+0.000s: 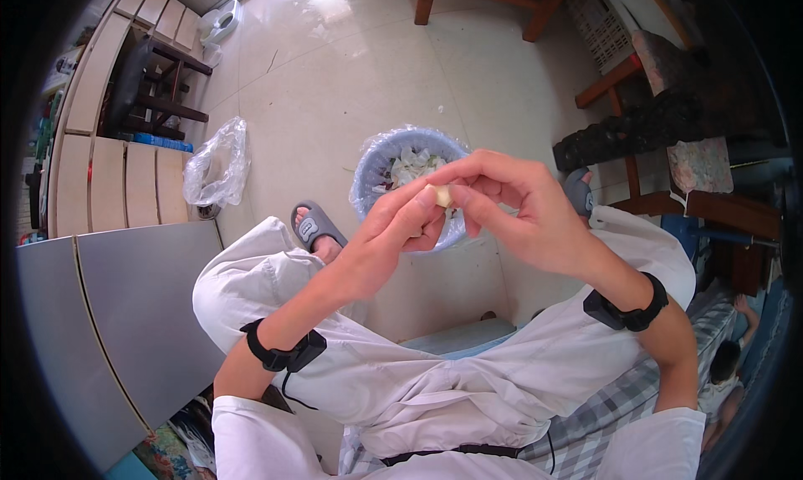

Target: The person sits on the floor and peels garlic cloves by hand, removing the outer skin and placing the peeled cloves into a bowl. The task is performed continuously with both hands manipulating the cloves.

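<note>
My left hand (400, 229) and my right hand (510, 212) meet over a bin, their fingertips pinched on a small pale piece (442, 197) that looks like a peeled garlic clove. The thumbs press on it from either side, and the curled fingers partly hide it. Below them the blue bin (371, 163), lined with clear plastic, holds white scraps and peels (416, 162), partly hidden by my hands.
A crumpled plastic bag (216, 166) lies left, beside wooden cabinets (76, 179) and a dark stool (167, 103). A grey cabinet (138, 329) is near left. Wooden chairs (535, 15) and dark furniture stand right. Another person (726, 379) lies on the checked bedding.
</note>
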The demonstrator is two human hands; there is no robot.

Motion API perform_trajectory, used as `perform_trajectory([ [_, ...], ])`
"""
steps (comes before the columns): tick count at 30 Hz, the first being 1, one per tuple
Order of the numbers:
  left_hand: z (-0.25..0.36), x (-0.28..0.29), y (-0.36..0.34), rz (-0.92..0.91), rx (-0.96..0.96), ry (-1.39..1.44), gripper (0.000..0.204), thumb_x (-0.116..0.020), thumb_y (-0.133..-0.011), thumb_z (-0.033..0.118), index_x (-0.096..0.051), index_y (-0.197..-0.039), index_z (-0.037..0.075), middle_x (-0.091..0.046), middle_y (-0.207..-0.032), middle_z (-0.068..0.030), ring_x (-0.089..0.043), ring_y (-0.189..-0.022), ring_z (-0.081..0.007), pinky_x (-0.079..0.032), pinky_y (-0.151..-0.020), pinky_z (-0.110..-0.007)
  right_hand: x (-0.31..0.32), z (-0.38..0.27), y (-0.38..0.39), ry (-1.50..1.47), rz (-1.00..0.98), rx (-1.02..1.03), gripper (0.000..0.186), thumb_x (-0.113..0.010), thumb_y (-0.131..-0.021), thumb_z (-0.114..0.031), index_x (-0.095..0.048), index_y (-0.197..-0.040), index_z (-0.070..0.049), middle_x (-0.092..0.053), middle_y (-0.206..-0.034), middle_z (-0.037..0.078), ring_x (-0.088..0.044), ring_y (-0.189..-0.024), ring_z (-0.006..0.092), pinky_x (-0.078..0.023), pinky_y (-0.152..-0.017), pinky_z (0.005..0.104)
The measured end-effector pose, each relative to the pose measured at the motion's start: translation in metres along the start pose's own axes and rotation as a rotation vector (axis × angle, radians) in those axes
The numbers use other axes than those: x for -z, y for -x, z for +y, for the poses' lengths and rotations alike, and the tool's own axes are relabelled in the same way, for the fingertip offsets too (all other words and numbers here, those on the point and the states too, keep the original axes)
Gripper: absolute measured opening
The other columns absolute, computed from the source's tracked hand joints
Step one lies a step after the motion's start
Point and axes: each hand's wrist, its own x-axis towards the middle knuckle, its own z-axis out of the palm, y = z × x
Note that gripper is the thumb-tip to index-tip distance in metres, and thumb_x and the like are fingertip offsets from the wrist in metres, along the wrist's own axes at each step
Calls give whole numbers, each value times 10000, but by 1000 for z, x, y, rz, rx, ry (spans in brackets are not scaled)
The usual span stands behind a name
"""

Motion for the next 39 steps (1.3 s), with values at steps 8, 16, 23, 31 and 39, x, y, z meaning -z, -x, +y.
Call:
perform_trajectory([
  [8, 4, -4, -1, 14, 5, -19, 371, -350, -1104, 388, -522, -1032, 67, -344, -718, 57, -261, -636, -70, -225, -582, -266, 0, -1, 1, -77, -38, -43, 203, -579, -1035, -89, -672, -1171, 29, -713, -941, 56, -626, -744, 75, -522, -687, 235],
  [16, 7, -6, -3, -30, 102, 61, 435, -288, -1091, 415, -449, -836, 102, -341, -664, 50, -258, -614, -82, -214, -580, -281, 3, -2, 3, -176, -81, -116, 202, -594, -1038, -111, -659, -1151, 43, -729, -967, 79, -667, -798, 96, -543, -699, 248],
  [23, -2, 3, -2, -112, 157, 148, 501, -288, -1077, 473, -573, -1004, 67, -326, -679, 48, -235, -624, -94, -214, -602, -283, -1, 0, 2, -197, -65, -100, 206, -600, -1038, -118, -660, -1137, 52, -717, -938, 80, -648, -745, 90, -535, -674, 240],
  [31, 4, 2, -5, -182, 201, 203, 565, -265, -1078, 477, -611, -981, 40, -273, -630, 68, -225, -610, -102, -232, -625, -283, -1, 3, 3, -249, -46, -124, 213, -620, -1031, -128, -654, -1124, 61, -713, -920, 80, -652, -739, 100, -538, -675, 245],
  [39, 3, 2, -5, -222, 234, 373, 544, -279, -1075, 460, -587, -980, 22, -246, -625, 68, -237, -623, -110, -252, -640, -286, 0, 6, 3, -265, -57, -141, 202, -609, -1035, -130, -657, -1100, 55, -687, -871, 64, -654, -715, 100, -538, -663, 251],
])
